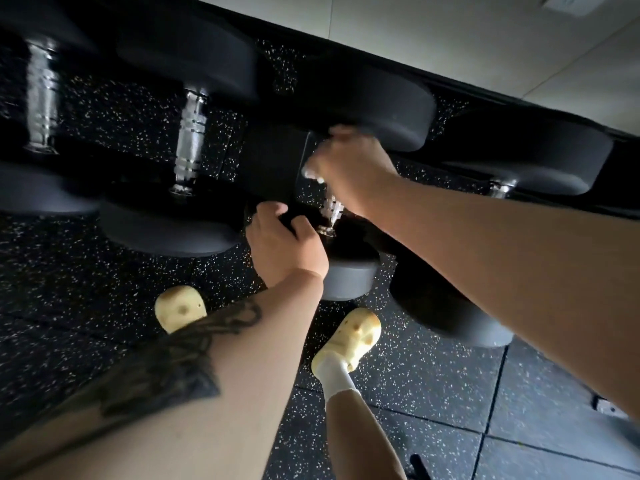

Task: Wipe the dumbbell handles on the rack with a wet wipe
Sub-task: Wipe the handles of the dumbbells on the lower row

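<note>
Black dumbbells with chrome handles lie side by side on a dark rack. My right hand (349,164) is closed around the upper part of the middle dumbbell's chrome handle (331,213), with a white wet wipe (309,172) showing at its fingers. My left hand (280,240) grips the near black head (349,271) of that same dumbbell, fingers curled over its edge. To the left, another chrome handle (190,136) is bare, and a third handle (41,95) sits at the far left. A fourth handle (500,188) peeks out at the right.
Black speckled rubber floor tiles (433,386) lie below the rack. My feet in yellow shoes (353,334) stand close to the rack. A pale tiled floor (450,39) lies beyond the rack's black back rail (381,60). A dark object (606,407) sits low right.
</note>
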Demonstrator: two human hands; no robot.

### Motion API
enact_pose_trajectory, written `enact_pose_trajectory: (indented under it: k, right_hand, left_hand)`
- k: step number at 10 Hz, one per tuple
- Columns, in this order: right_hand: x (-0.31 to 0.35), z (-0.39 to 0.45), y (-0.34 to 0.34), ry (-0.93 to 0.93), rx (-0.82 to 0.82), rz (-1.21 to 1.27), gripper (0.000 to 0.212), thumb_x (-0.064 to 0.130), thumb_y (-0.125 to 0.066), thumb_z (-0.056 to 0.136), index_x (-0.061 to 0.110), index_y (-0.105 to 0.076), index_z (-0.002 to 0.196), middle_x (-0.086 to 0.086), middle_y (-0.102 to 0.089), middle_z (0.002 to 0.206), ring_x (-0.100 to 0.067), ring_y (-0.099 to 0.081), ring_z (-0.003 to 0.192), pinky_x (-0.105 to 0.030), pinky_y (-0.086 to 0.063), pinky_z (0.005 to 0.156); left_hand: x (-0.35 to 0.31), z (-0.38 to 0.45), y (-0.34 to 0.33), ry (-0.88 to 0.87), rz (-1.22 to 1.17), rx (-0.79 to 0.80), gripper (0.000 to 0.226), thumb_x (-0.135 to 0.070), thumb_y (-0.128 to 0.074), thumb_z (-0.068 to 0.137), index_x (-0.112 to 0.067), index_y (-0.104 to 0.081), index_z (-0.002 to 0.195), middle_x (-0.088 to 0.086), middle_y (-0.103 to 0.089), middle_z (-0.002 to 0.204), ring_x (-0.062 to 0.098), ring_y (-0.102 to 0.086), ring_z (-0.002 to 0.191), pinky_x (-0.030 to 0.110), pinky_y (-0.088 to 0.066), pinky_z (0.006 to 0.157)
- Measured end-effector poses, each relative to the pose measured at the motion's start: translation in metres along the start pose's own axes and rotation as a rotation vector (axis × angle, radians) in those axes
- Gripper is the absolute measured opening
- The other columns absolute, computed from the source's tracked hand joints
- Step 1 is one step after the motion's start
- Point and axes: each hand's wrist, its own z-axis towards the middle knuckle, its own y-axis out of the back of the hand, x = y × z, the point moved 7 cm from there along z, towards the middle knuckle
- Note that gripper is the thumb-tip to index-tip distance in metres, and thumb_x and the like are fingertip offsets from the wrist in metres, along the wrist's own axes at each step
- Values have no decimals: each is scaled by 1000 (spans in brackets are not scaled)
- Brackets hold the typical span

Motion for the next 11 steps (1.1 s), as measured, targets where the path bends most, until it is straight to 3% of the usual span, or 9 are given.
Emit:
enact_pose_trajectory:
  k: [1,2,4,5,6,8,9,10,11]
  right_hand:
    - [26,-12,-11,-139,117,89,22,7,-52,89,14,-66,105,-8,-67,106,-29,-54,113,-37,-43,88]
    - [45,-23,-27,-369,192,328,22,8,-48,90,13,-66,101,-12,-65,102,-32,-62,95,-34,-43,64]
    - [51,-52,-14,-867,80,837,31,16,-49,89,32,-72,101,1,-68,107,-20,-58,88,-24,-45,72]
    - [71,-53,-3,-983,-30,915,35,13,-46,92,33,-69,107,0,-68,105,-16,-53,78,-21,-38,62]
    - [93,-16,1,-1013,-130,1117,37,10,-45,89,29,-67,112,-2,-68,102,-18,-59,80,-20,-41,59]
    - [126,85,-13,-1018,85,1166,27,13,-48,89,12,-69,105,-10,-67,107,-26,-62,96,-32,-48,76]
    - [120,100,-26,-1098,145,1099,31,18,-45,93,10,-63,118,-11,-61,120,-28,-56,113,-30,-42,82]
    - [113,101,-38,-1225,105,1161,33,16,-45,93,7,-60,121,-12,-59,123,-28,-55,114,-30,-44,84]
    - [128,80,-8,-1261,74,1131,22,17,-51,89,10,-65,104,-10,-65,101,-28,-61,96,-28,-43,71]
  left_hand:
    - [2,5,-2,15,17,61,44,-27,-38,72,-11,-58,107,6,-59,111,25,-46,106,32,-33,80]
    - [12,24,-6,-70,60,312,41,-28,-40,80,-7,-59,110,11,-57,116,28,-48,110,37,-38,94]
    - [19,45,66,-694,319,750,32,-10,-53,91,-21,-54,121,-9,-43,137,5,-44,122,23,-42,97]
    - [10,67,108,-839,242,613,28,-6,-56,87,-17,-62,112,-5,-50,131,4,-44,119,16,-37,97]
    - [13,120,136,-734,272,421,29,-12,-47,91,-14,-64,114,-2,-55,129,12,-45,123,24,-31,109]
    - [56,186,117,-408,420,600,30,-19,-37,98,-4,-63,99,13,-64,105,27,-56,100,40,-42,93]
    - [55,184,116,-332,266,540,31,-13,-39,93,1,-67,95,15,-65,103,29,-56,98,42,-42,94]
    - [66,188,111,-49,91,432,38,-21,-38,82,-1,-69,92,15,-66,102,32,-58,99,45,-45,93]
    - [75,187,112,152,-7,272,54,-32,-33,69,-12,-69,103,7,-67,111,29,-60,104,43,-46,96]
